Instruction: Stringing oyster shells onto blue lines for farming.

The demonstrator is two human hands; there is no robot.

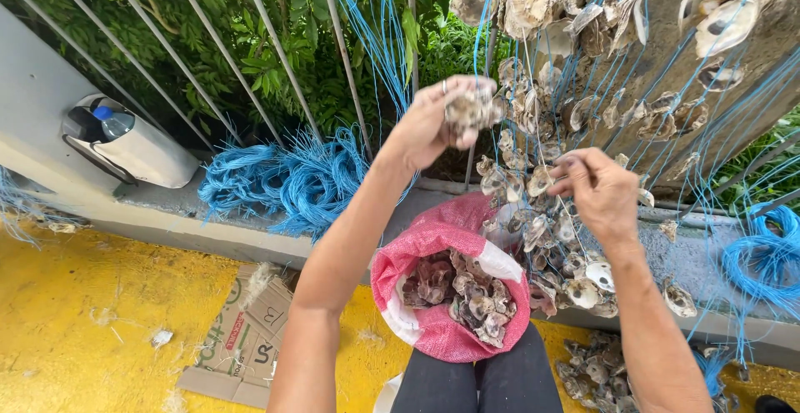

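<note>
1. Holding an oyster shell (472,106) up at fence height: left hand (429,125) is wrapping its fingers round the shell from the left, grip closed on it, thumb underneath.
2. Right hand (602,192) is sitting lower & to the right, near the shell but not touching it. Thumb & forefinger are pinching together at approx. the fingertips (565,167); looks like a thin blue string (533,88) is running there, but can't tell for sure if it's pinched.
3. Strung shells (583,63) are hanging in bunches on blue lines right behind both hands, in front of a grey trunk or post.
4. Pink mesh sack (433,242) is resting on the person's lap, mouth open, w/ more loose shells (467,296) inside, directly below the hands.
5. Blue cord bundle (287,181) is lying on the concrete ledge to the left; another coil (762,259) is lying far right.
6. White jug (137,146) w/ a blue-capped bottle is leaning on the ledge, well apart, left.
7. Flattened cardboard (242,338) is lying on the yellow floor (75,313) beside the left arm.
</note>
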